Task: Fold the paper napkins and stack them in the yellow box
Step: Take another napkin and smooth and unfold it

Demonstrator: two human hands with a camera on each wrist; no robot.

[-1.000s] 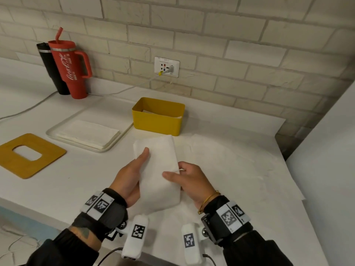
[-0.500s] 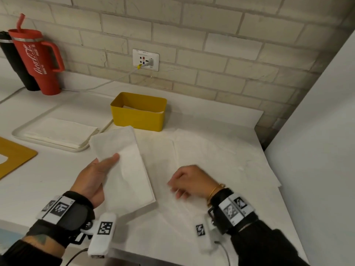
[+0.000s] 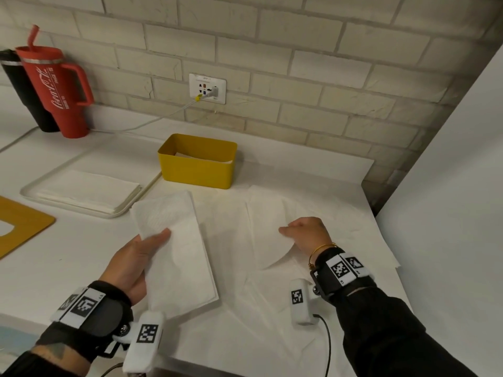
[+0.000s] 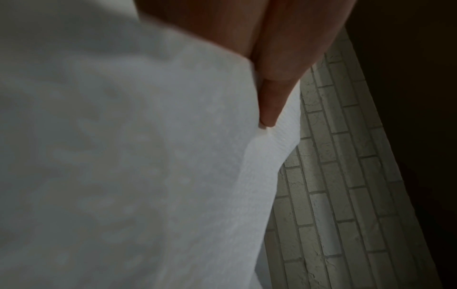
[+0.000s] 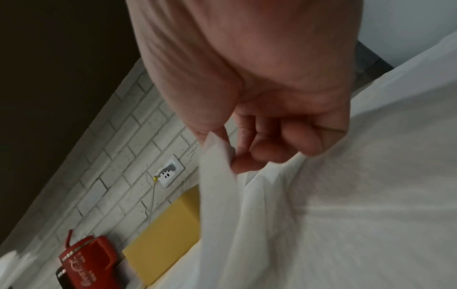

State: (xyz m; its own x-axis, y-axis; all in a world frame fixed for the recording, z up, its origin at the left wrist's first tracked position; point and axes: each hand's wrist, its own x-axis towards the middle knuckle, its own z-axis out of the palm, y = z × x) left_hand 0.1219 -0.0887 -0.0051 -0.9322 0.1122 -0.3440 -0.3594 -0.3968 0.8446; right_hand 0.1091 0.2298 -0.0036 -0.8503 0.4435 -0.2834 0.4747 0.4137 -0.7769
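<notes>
Nearest, the left hand [image 3: 130, 263] holds a folded napkin [image 3: 177, 257] low in the frame, thumb pressed on top. At centre right, right-hand fingers [image 5: 249, 160] pinch the next sheet [image 3: 269, 227] off the counter [image 3: 68, 268]. Farther back, the yellow box [image 3: 197, 170] holds some already; a stack [image 3: 89, 190] waits upper left, so plenty remains.

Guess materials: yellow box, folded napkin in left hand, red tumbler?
Yellow box: likely plastic, matte, thin even walls with rounded corners. Folded napkin: soft embossed tissue paper, dotted texture visible in left wrist view. Red tumbler: can't tell, plastic or coated metal; satin sheen, silvery band.
</notes>
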